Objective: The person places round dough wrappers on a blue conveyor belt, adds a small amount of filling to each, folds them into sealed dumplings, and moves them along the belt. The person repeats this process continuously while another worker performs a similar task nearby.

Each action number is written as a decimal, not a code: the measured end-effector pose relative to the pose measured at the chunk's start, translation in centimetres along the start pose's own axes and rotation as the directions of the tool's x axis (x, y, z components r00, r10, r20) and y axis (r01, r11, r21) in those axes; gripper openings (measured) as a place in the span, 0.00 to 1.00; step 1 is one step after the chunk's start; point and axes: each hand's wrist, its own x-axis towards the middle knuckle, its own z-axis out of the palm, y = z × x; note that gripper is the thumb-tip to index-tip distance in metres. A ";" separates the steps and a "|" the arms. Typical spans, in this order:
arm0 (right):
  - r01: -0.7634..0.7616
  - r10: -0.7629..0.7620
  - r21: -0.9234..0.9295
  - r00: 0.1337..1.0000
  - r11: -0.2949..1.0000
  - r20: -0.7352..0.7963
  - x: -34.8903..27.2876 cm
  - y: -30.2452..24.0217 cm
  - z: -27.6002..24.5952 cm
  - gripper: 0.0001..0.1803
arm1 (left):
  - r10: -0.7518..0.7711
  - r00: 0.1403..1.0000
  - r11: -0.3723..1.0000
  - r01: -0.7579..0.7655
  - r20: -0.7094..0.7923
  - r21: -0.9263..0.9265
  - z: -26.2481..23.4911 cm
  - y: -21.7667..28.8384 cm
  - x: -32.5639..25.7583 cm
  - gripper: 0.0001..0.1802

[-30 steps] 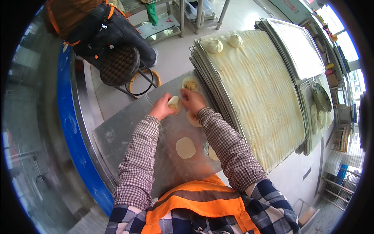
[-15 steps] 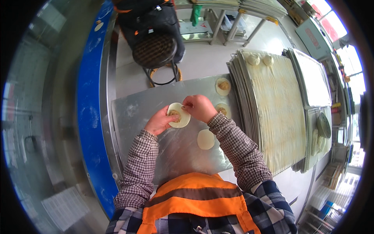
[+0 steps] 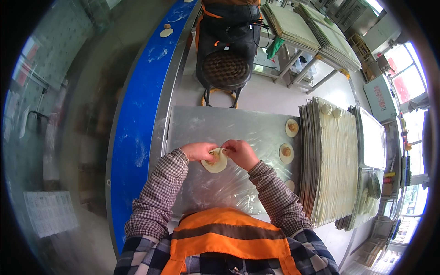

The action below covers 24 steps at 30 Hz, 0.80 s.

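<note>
Between my hands is a round dough wrapper point(image 3: 217, 168) with a lump of brownish filling, held above the metal table point(image 3: 197, 123). My left hand point(image 3: 200, 151) grips it from the left, thumb over the filling. At its upper right edge, the fingertips of my right hand point(image 3: 240, 153) pinch the dough. To the right on the table lie a far filled wrapper point(image 3: 292, 128) and a nearer filled wrapper point(image 3: 286, 153), both flat. A plain wrapper point(image 3: 289, 185) is partly hidden by my right forearm.
A blue conveyor belt point(image 3: 137, 123) runs along the left, with a wrapper point(image 3: 166, 33) far up it. Stacked trays point(image 3: 337, 160) stand on the right, two dough balls point(image 3: 331, 110) on top. Beyond the table are a round stool point(image 3: 227, 68) and a person in a dark apron point(image 3: 229, 32).
The view has shifted, so the table and trays appear lower and farther right. My left thumb now lies over the filling, and my right fingers remain at the wrapper's edge.
</note>
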 end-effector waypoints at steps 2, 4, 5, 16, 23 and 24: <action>0.079 -0.092 -0.198 0.994 0.977 -0.055 0.1 -0.2 1.2 0.09 | 0.087 0.996 0.983 -0.091 -0.035 -0.160 -0.5 -1.2 -1.0 0.21; 0.136 -0.209 -0.407 0.968 0.903 -0.141 0.1 -0.3 2.6 0.10 | 0.083 0.983 0.887 -0.149 -0.166 -0.437 -0.8 -2.6 -1.5 0.21; 0.146 -0.197 -0.295 0.968 0.944 -0.153 0.2 -0.3 3.1 0.10 | 0.013 0.975 0.808 -0.140 -0.221 -0.572 -0.5 -3.5 -1.6 0.21; 0.006 -0.018 -0.156 0.997 0.988 -0.079 0.6 0.0 6.3 0.08 | 0.027 0.996 0.998 -0.021 -0.088 0.064 -2.0 -6.3 -1.0 0.21; -0.250 0.269 0.167 0.958 0.954 -0.100 0.1 0.7 7.9 0.08 | 0.067 0.978 0.931 -0.133 -0.198 -0.340 -1.6 -9.0 -0.7 0.19; -0.263 0.303 0.339 0.950 0.904 -0.070 0.2 0.8 8.0 0.08 | 0.081 0.971 0.962 -0.135 -0.224 -0.238 -1.4 -9.0 -0.7 0.20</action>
